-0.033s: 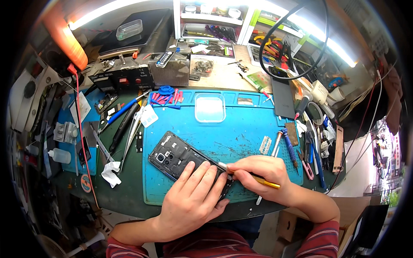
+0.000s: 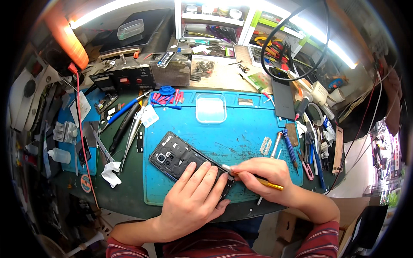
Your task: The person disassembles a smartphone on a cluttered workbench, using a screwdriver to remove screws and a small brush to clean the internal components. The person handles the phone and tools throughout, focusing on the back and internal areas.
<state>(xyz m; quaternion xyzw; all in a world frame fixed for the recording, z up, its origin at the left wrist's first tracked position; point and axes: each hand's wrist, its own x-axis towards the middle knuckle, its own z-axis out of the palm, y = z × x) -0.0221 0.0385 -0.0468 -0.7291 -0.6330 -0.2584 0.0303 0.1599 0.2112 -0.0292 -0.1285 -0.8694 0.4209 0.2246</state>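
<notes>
A black smartphone (image 2: 183,150) with its back cover off lies slanted on the blue work mat (image 2: 172,124). Its camera cluster is at the upper left. My left hand (image 2: 195,200) presses on it, fingers laid across its back and thumb by the near edge. The fingers hide part of its lower right half. In a pinch, my right hand (image 2: 264,178) holds a slim gold-handled tool (image 2: 273,185). A small whitish piece (image 2: 226,167) shows at the fingertips, against the phone's far long edge; whether it is the tool's tip I cannot tell.
A clear plastic tray (image 2: 211,108) sits at the mat's far side. Right of the mat lie a blue screwdriver (image 2: 290,148) and a dark phone panel (image 2: 284,99). Tweezers (image 2: 130,129) and crumpled tissue (image 2: 111,173) lie left. A black cable loop (image 2: 264,56) hangs at upper right.
My right hand and the gold-handled tool have shifted slightly right along the phone's edge. My left hand and the phone hold nearly the same place.
</notes>
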